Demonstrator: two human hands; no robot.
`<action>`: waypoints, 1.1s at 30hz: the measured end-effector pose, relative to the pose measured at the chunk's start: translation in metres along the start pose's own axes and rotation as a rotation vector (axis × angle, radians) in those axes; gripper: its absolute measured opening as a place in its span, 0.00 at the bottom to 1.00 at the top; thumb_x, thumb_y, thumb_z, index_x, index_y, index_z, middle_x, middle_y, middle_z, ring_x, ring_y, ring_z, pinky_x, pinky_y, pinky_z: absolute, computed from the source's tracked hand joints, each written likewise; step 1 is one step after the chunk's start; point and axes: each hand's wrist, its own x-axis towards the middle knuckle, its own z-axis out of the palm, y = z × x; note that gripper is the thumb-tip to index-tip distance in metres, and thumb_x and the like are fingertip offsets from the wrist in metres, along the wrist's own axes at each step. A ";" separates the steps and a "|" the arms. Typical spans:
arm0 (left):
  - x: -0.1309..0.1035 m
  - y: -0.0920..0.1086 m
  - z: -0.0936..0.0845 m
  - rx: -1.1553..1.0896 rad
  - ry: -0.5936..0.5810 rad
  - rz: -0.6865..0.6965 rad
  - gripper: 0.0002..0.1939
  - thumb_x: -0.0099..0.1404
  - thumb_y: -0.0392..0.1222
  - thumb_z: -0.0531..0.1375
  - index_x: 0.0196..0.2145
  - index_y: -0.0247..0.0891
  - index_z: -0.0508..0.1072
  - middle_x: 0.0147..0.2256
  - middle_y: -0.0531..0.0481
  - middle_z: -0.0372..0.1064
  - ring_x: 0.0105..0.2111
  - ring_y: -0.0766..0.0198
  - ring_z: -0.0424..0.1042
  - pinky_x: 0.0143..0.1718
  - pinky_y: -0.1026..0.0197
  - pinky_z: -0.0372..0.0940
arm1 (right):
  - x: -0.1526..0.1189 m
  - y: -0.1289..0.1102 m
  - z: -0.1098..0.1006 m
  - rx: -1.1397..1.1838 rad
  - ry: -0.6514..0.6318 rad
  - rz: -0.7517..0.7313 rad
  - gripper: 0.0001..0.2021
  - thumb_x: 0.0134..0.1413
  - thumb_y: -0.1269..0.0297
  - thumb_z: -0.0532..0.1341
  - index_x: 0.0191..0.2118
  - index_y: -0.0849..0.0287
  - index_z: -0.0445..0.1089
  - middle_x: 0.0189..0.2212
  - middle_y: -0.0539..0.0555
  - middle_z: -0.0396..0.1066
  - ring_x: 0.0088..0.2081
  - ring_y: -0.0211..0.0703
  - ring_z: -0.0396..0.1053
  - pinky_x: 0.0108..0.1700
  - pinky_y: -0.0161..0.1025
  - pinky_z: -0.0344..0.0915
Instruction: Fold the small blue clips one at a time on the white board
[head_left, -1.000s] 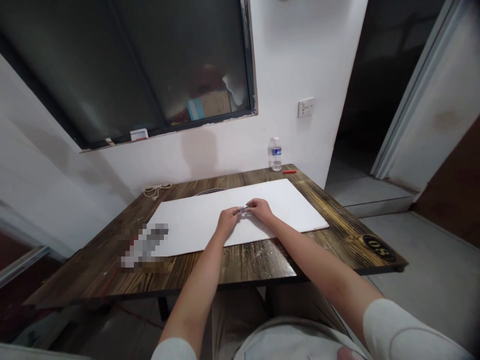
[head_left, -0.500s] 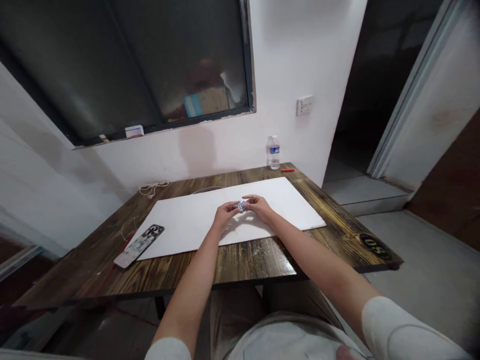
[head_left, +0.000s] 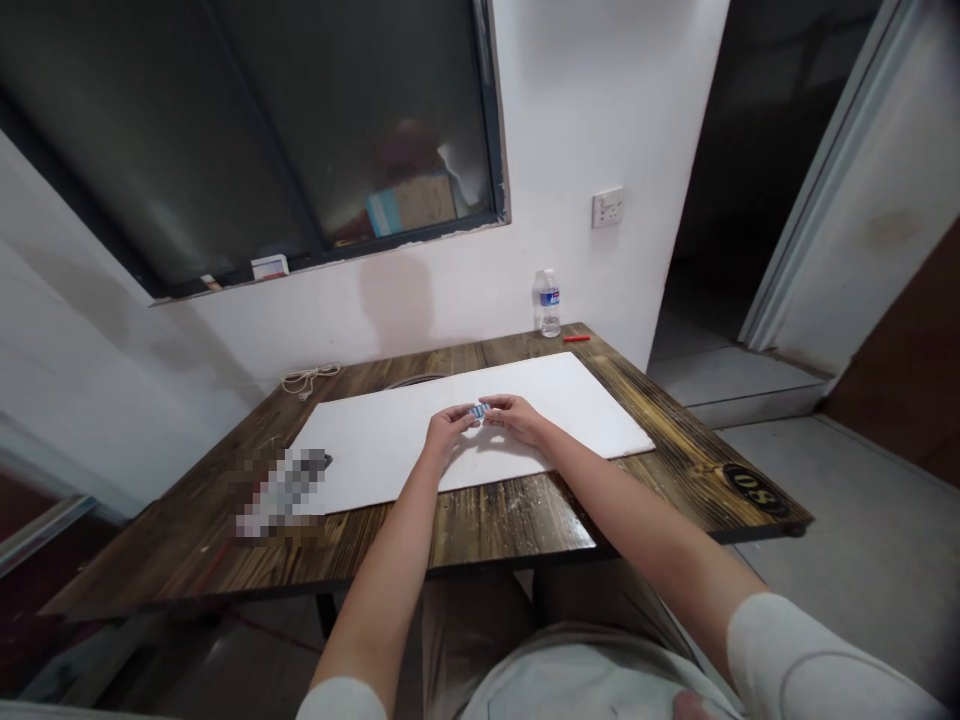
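Note:
Between my two hands is a small blue-and-white striped piece point(head_left: 480, 411), too small for me to tell its kind. My left hand point(head_left: 446, 430) pinches its left end with thumb and fingers. The right end is pinched by my right hand point(head_left: 519, 418), thumb below and fingers above. Both hands are just over a white board point(head_left: 375, 455) lying on the dark wooden table point(head_left: 517, 515), and their shadows fall on it. My fingers cover the ends of the piece.
A phone point(head_left: 289, 490), masked by blocks, lies across the board's left corner. A white cord point(head_left: 309, 378) is at the back left. A water bottle point(head_left: 550, 305) stands at the back right beside a red pen-like stick point(head_left: 577, 338). The wall and window rise behind.
My fingers have shifted slightly on the striped piece, and more of its striped face shows. Both hands still hold it over the board. The view has moved a little.

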 end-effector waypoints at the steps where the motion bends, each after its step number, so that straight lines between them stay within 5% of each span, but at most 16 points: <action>1: 0.000 0.001 0.000 0.022 0.001 0.011 0.24 0.41 0.46 0.74 0.37 0.34 0.80 0.30 0.44 0.77 0.28 0.60 0.75 0.36 0.57 0.67 | 0.000 0.001 0.000 -0.028 0.005 -0.006 0.23 0.34 0.63 0.76 0.41 0.59 0.75 0.31 0.52 0.76 0.29 0.39 0.72 0.37 0.40 0.72; 9: 0.000 -0.003 -0.001 0.356 0.073 0.175 0.12 0.48 0.43 0.69 0.32 0.35 0.80 0.33 0.43 0.78 0.35 0.56 0.76 0.41 0.56 0.68 | 0.005 0.007 -0.001 -0.737 0.242 -0.214 0.09 0.44 0.61 0.69 0.33 0.58 0.78 0.29 0.52 0.76 0.29 0.40 0.69 0.35 0.38 0.65; 15: -0.005 -0.001 -0.002 0.776 0.105 0.202 0.04 0.53 0.38 0.66 0.29 0.41 0.81 0.31 0.48 0.78 0.36 0.56 0.76 0.42 0.57 0.67 | 0.002 0.006 0.003 -1.223 0.201 -0.219 0.03 0.47 0.65 0.68 0.31 0.54 0.80 0.29 0.53 0.78 0.35 0.45 0.71 0.41 0.39 0.63; 20: -0.009 0.006 0.002 0.850 0.148 0.275 0.08 0.57 0.35 0.63 0.32 0.43 0.81 0.34 0.50 0.79 0.38 0.58 0.76 0.42 0.60 0.66 | 0.001 0.003 0.006 -1.213 0.222 -0.330 0.06 0.50 0.68 0.66 0.35 0.53 0.80 0.33 0.53 0.78 0.37 0.44 0.73 0.41 0.37 0.64; 25: -0.011 0.007 0.003 1.061 0.101 0.188 0.07 0.56 0.37 0.64 0.33 0.44 0.81 0.36 0.48 0.79 0.39 0.56 0.76 0.39 0.60 0.65 | 0.001 0.006 0.006 -1.243 0.205 -0.220 0.04 0.48 0.71 0.66 0.30 0.56 0.79 0.30 0.52 0.78 0.35 0.44 0.73 0.37 0.35 0.63; 33: -0.010 0.003 0.001 0.882 0.044 0.245 0.07 0.54 0.36 0.64 0.32 0.42 0.81 0.33 0.49 0.78 0.35 0.58 0.75 0.39 0.60 0.65 | 0.003 0.008 0.003 -1.149 0.195 -0.199 0.02 0.45 0.70 0.67 0.27 0.56 0.77 0.30 0.51 0.78 0.33 0.43 0.72 0.37 0.36 0.63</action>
